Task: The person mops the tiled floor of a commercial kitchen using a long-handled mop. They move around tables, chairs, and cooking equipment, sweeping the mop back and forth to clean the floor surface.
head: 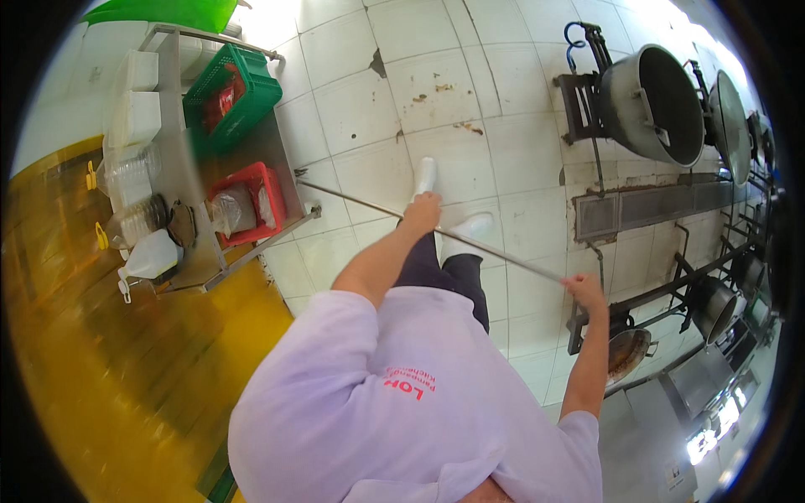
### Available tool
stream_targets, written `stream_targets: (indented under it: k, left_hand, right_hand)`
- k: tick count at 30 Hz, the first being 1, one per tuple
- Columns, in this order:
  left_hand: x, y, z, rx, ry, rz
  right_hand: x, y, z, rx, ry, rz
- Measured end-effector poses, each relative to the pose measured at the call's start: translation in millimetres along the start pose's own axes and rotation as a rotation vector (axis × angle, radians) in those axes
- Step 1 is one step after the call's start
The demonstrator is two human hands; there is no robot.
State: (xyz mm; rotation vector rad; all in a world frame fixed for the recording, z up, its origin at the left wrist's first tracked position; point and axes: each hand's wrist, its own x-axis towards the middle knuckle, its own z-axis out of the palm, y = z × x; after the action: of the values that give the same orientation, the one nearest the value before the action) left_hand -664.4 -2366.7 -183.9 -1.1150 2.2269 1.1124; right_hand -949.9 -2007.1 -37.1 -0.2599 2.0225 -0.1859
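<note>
A long thin metal pole [503, 254] slants across the view in front of my body. My left hand [422, 212] is closed around its middle part, above my white shoes. Around the end at the right, my right hand [583, 290] is closed, near the black burner stand. The pole's far end reaches the edge of a metal shelf rack [286, 160] at the left, where a small dark tuft shows; whether it belongs to the pole I cannot tell.
On the rack stand a green plastic crate [261, 88] and a red plastic basket [277, 204] holding bags. Plastic jugs [151, 254] are beside them. A large metal pot [619, 104] stands on a burner at the right, near a floor drain grate [654, 206]. White floor tiles [440, 100] bear brown bits.
</note>
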Motion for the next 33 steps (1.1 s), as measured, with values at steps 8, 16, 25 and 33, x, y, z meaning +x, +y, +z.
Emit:
stream_targets:
  k: [8,16,25,33]
  left_hand:
    - [-41.5,76.3,18.9,0.133,-0.005,0.566]
    - [-29.6,109.7,18.6,0.22,-0.113,0.715]
    - [66.2,-125.3,-37.5,0.539,0.277,-0.232]
    - [63.0,-29.4,-37.3,0.412,0.335,0.155]
  right_hand:
    - [-206.6,-83.0,-199.7,-0.098,0.376,-0.149]
    - [-258.1,-38.2,-187.4,-0.192,0.646,0.061]
    - [-47.9,-113.4,99.5,0.412,0.061,-0.149]
    - [-105.7,-91.1,-0.9,0.302,0.186,-0.035]
